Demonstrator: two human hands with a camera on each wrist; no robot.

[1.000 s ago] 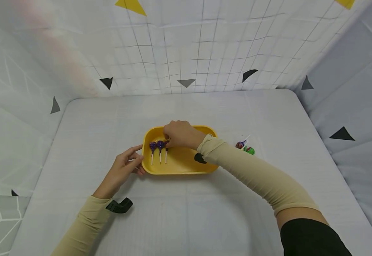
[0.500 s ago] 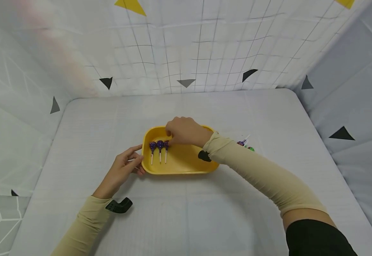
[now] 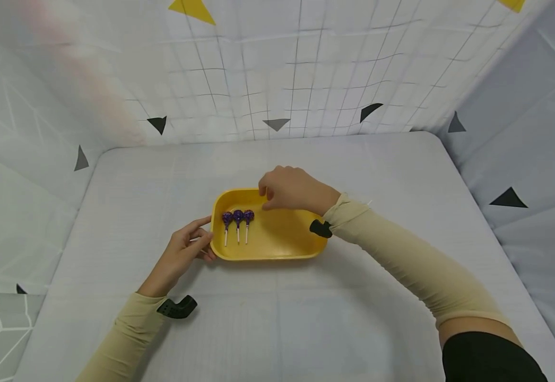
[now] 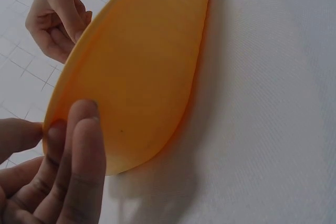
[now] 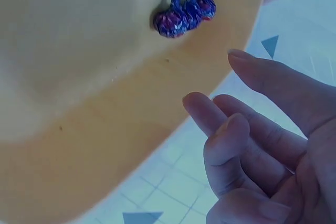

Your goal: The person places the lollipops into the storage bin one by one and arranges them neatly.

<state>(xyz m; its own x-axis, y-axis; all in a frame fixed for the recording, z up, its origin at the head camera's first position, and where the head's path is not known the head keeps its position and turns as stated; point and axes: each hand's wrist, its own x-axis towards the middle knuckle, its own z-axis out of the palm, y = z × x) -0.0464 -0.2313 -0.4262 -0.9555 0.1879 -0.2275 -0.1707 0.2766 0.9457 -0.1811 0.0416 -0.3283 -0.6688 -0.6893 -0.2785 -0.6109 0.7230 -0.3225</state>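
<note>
Three purple-wrapped lollipops (image 3: pixel 237 216) lie side by side in the left part of a yellow tray (image 3: pixel 277 258), white sticks toward the person. My left hand (image 3: pixel 185 249) grips the tray's left end; in the left wrist view its fingers (image 4: pixel 86 145) lie against the outer wall and a fingertip meets the rim. Above the tray's far edge, to the right of the lollipops, hovers my right hand (image 3: pixel 296 188). Its thumb and loosely bent fingers stand apart with nothing between them, as the right wrist view shows.
A white-covered table (image 3: pixel 277 318) carries the tray, with white grid-patterned cloth (image 3: pixel 277 79) hanging behind it. Right of the tray, my right sleeve (image 3: pixel 401 265) covers part of the table; a bit of white stick (image 3: pixel 370 202) shows just beyond it.
My right hand has let go of the third lollipop and risen away to the right, uncovering it. My left hand stays at the tray. The candies right of the tray are now hidden behind the sleeve.
</note>
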